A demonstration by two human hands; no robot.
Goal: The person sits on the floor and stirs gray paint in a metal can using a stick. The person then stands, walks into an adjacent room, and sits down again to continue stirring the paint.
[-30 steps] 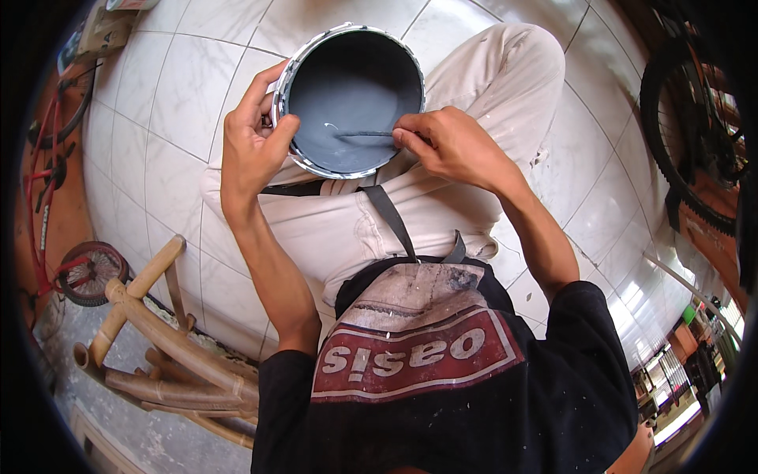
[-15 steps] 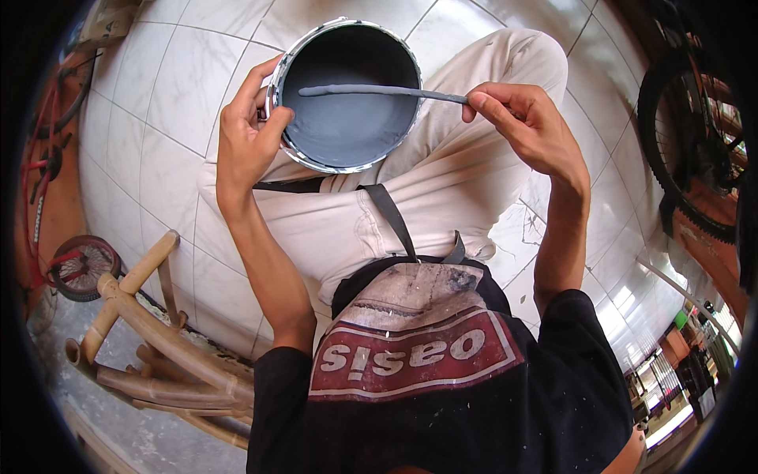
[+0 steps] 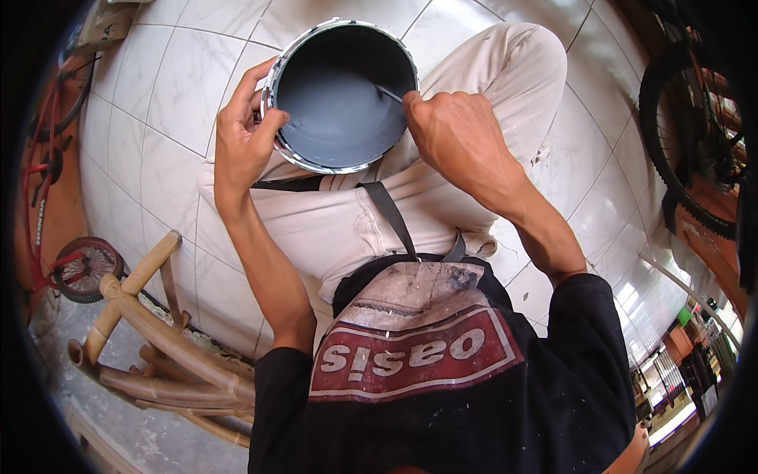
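Note:
A round bucket (image 3: pixel 276 71) of grey paint is tilted towards me, by my crossed legs. My left hand (image 3: pixel 245 136) grips its left rim, thumb over the edge and fingers on the outer wall. At the bucket's right rim, my right hand (image 3: pixel 456 130) is closed around a thin stir stick (image 3: pixel 388 94). Only a short length of the stick shows between my fist and the paint (image 3: pixel 335 118); its far end is hidden in the paint.
White floor tiles (image 3: pixel 170 95) surround my legs. A bamboo frame (image 3: pixel 170 320) lies at lower left, with a red bicycle (image 3: pixel 83 268) beyond it. To the right stands a bicycle wheel (image 3: pixel 659 150) with a black tyre. A cardboard box (image 3: pixel 103 28) sits at upper left.
My right hand has moved left to the bucket's rim and turned knuckles up. The stick, held across the bucket's mouth before, now dips into the paint. My left hand keeps its grip.

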